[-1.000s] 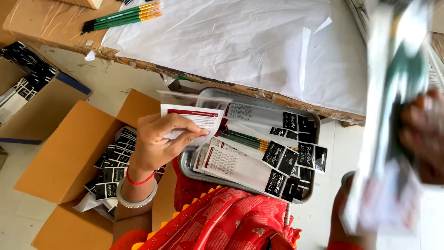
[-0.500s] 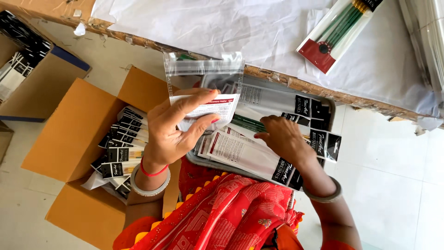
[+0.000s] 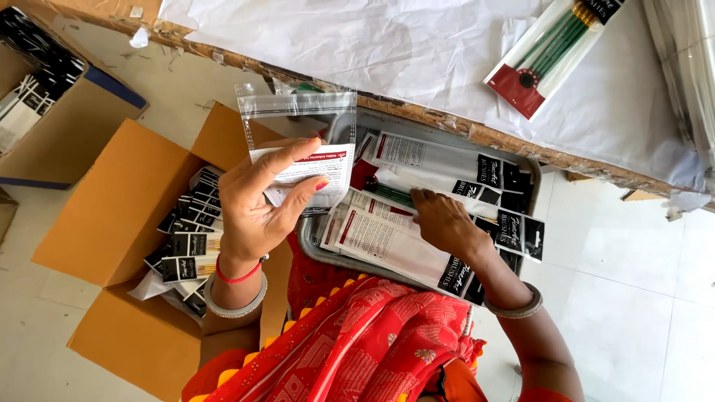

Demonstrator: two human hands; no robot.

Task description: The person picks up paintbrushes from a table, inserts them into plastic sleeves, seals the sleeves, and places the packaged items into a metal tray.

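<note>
Left hand (image 3: 257, 205) at 9 o'clock, pinching clear plastic sleeve (image 3: 298, 138) upright. Right hand (image 3: 441, 221), fingers spread, unclenched, pressing flat on printed cards (image 3: 387, 238) in metal tray (image 3: 316, 249)

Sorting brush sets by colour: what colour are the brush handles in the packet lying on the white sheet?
Green handles, best seen in the head view.

A pale tiled floor (image 3: 640, 298) carried an open cardboard box (image 3: 112, 216), in which packets with black header cards (image 3: 186, 242) lay heaped, and a second box (image 3: 67, 141) with a blue edge stood near it at the upper left. A wooden table (image 3: 477, 138) with a rough edge was covered by white paper sheeting (image 3: 372, 45); directly on the sheeting lay a packet of green-handled brushes (image 3: 551, 52) with a red card end, and a stack of clear sleeves (image 3: 689, 82) rested at the right edge
</note>
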